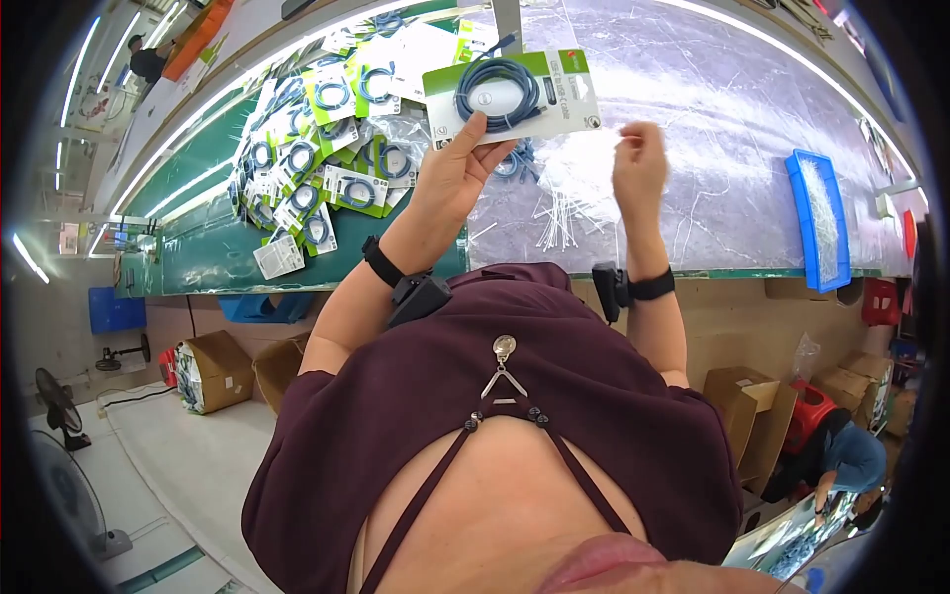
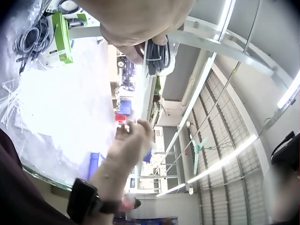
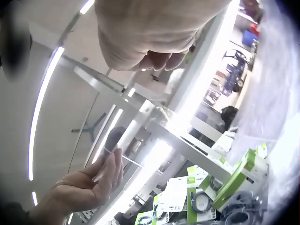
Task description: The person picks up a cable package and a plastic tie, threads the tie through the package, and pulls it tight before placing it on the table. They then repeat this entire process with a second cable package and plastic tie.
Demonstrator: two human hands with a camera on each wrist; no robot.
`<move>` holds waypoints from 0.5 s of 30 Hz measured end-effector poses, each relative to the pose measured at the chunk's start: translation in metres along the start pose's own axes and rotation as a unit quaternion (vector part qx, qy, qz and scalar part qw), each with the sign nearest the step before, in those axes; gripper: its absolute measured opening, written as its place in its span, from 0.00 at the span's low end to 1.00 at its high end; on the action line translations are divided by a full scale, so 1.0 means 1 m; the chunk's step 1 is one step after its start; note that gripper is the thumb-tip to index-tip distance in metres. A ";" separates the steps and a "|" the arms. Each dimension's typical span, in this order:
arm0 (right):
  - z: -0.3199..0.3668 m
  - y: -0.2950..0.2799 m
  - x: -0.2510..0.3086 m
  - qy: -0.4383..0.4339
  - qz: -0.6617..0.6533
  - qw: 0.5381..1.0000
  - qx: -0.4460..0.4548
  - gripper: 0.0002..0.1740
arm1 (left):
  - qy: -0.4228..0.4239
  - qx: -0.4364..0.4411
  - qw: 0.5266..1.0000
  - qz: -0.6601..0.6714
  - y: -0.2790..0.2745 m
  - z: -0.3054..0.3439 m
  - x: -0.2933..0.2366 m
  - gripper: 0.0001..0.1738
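Note:
My left hand (image 1: 460,168) grips a blister card (image 1: 574,91) by its lower edge, thumb on the front, in the head view. On the green-and-white card lies a coiled dark blue USB cable (image 1: 498,94), bound with a white tie. The left wrist view shows that coil (image 2: 158,57) just beyond the fingers. My right hand (image 1: 640,173) is raised to the right of the card, apart from it, with loosely curled fingers and nothing visible in them. Below and between the hands, white cable ties (image 1: 559,213) lie spread on the table.
Many carded cables (image 1: 302,158) are heaped on the green mat (image 1: 188,243) at left. A loose blue cable (image 1: 515,160) lies behind the ties on the marbled table cover (image 1: 727,129). At far right stands a blue tray (image 1: 807,168) with white ties. A post rises at the back.

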State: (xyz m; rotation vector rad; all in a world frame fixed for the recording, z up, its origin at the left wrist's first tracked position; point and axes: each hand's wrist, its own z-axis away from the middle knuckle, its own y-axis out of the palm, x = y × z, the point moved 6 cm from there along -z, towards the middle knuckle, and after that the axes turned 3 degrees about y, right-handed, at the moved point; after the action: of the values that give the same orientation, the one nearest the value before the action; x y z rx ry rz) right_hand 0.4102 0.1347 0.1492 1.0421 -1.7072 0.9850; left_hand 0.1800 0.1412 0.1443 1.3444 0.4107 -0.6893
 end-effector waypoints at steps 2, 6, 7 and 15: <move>0.007 -0.019 0.027 -0.118 0.065 0.986 -0.103 0.13 | 0.002 0.013 1.000 -0.028 -0.004 0.000 0.002 0.16; 0.021 0.006 0.080 -0.243 0.164 0.956 -0.024 0.12 | -0.010 0.068 0.997 -0.043 0.011 0.006 0.016 0.16; 0.019 0.013 0.080 -0.258 0.204 0.944 -0.002 0.12 | -0.011 0.072 0.996 -0.046 0.014 0.005 0.018 0.16; 0.016 0.021 0.064 -0.228 0.171 0.956 0.073 0.09 | 0.029 0.097 0.993 -0.056 0.014 0.009 0.016 0.17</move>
State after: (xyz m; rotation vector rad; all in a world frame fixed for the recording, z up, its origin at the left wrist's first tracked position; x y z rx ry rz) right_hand 0.3703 0.1125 0.2006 1.1557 -2.2807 1.1643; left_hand 0.2004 0.1302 0.1464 1.5360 0.4778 -0.7996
